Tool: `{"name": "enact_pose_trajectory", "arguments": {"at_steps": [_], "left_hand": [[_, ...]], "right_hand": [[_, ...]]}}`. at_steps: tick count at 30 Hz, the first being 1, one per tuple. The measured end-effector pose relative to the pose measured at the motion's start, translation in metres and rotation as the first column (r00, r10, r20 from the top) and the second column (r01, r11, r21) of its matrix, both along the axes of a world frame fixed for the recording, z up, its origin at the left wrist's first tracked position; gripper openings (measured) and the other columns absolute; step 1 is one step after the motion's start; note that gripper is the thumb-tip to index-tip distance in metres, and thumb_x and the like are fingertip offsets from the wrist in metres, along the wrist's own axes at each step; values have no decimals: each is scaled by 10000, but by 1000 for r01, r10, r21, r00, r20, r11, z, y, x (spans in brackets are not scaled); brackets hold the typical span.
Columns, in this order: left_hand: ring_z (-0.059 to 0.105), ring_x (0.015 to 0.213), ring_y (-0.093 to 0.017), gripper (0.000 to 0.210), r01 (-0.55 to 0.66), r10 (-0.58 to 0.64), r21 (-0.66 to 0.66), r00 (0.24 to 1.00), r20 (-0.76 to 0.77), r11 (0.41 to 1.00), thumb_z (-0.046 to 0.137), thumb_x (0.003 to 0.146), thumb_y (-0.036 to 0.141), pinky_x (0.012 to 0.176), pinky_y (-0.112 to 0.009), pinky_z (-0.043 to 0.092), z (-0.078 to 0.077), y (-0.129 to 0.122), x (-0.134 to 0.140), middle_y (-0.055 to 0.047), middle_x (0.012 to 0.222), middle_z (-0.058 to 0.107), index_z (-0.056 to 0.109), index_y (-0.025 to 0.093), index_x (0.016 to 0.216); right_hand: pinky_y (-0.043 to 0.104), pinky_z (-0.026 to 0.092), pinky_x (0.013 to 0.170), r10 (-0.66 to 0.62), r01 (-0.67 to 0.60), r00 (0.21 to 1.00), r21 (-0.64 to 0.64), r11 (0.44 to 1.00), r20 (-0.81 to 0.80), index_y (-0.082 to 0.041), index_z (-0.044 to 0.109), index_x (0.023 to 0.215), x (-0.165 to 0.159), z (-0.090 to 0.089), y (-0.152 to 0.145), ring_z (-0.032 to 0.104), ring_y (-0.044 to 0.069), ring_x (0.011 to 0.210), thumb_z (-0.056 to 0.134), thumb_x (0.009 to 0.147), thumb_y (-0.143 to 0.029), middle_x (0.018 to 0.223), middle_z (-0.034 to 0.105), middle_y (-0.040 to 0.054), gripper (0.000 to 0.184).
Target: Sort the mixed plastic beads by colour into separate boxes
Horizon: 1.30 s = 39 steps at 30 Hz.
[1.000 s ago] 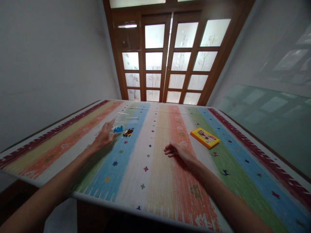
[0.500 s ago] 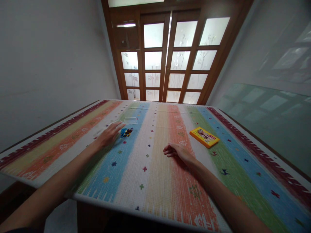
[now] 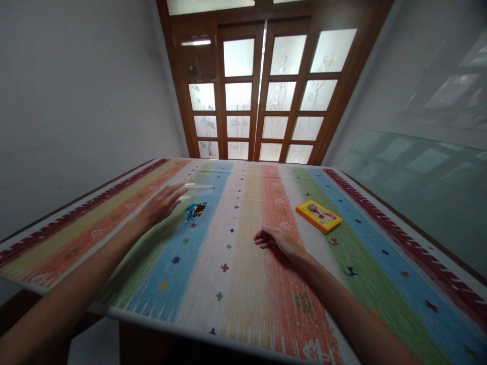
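Observation:
My left hand (image 3: 163,204) hovers over the left part of the table, fingers stretched out and holding nothing that I can see. Its fingertips are at the near side of a clear plastic container (image 3: 201,190); whether they touch it I cannot tell. Just right of that hand lies a small pile of toy building bricks (image 3: 195,211), mostly blue with some dark red and yellow. My right hand (image 3: 279,240) rests on the orange stripe of the cloth, its fingers loosely curled with nothing in them. The yellow box (image 3: 318,215) with a printed picture lies beyond it to the right.
A striped tablecloth (image 3: 213,274) covers the table. Behind its far edge stands a wooden door (image 3: 262,91) with frosted panes. A plain wall (image 3: 83,91) is on the left, and a glass panel (image 3: 414,172) leans along the right.
My left hand has drawn back to the left, away from the bricks, which now show more fully. The clear container sits slightly nearer and further left. My right hand stays in place.

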State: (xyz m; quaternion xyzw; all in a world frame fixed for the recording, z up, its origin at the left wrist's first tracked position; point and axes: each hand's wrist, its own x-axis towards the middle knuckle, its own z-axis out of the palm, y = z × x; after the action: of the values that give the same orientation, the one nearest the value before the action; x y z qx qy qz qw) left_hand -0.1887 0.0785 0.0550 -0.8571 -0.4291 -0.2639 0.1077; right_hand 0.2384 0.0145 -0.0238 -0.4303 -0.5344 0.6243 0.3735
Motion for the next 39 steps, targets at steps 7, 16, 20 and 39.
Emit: {"name": "enact_pose_trajectory", "arguments": {"at_steps": [7, 16, 20, 39], "left_hand": [[661, 963, -206, 744, 70, 6, -228, 949, 315, 971, 682, 827, 415, 800, -372, 597, -24, 30, 80, -135, 1321, 579, 359, 206, 1463], [576, 1147, -312, 183, -20, 4, -229, 998, -68, 973, 673, 851, 267, 1000, -508, 464, -47, 74, 134, -169, 1212, 652, 712, 158, 992], [544, 1171, -319, 205, -37, 9, -162, 986, -169, 986, 536, 899, 151, 998, -518, 434, -50, 75, 144, -184, 1225, 643, 735, 161, 949], [628, 1014, -333, 321, -285, 252, -116, 939, -235, 951, 434, 822, 14, 925, -463, 432, -59, 91, 150, -202, 892, 721, 721, 97, 939]], "right_hand": [[365, 544, 789, -10, 10, 1000, -5, 1000, -4, -167, 727, 762, -2, 3, -2, 695, 210, 792, 679, 735, -677, 848, 740, 107, 513], [376, 527, 828, 4, -4, 1000, -6, 1000, 5, -162, 722, 810, 0, 1, -5, 689, 206, 818, 650, 772, -676, 864, 736, 110, 521], [381, 532, 825, 8, -8, 1000, -11, 1000, 2, -163, 725, 802, 0, 0, -3, 691, 212, 824, 657, 760, -690, 866, 738, 111, 533], [371, 520, 826, 16, -16, 999, -3, 1000, 34, -171, 729, 815, 1, 1, -5, 684, 203, 821, 638, 783, -680, 876, 735, 102, 518]]}}
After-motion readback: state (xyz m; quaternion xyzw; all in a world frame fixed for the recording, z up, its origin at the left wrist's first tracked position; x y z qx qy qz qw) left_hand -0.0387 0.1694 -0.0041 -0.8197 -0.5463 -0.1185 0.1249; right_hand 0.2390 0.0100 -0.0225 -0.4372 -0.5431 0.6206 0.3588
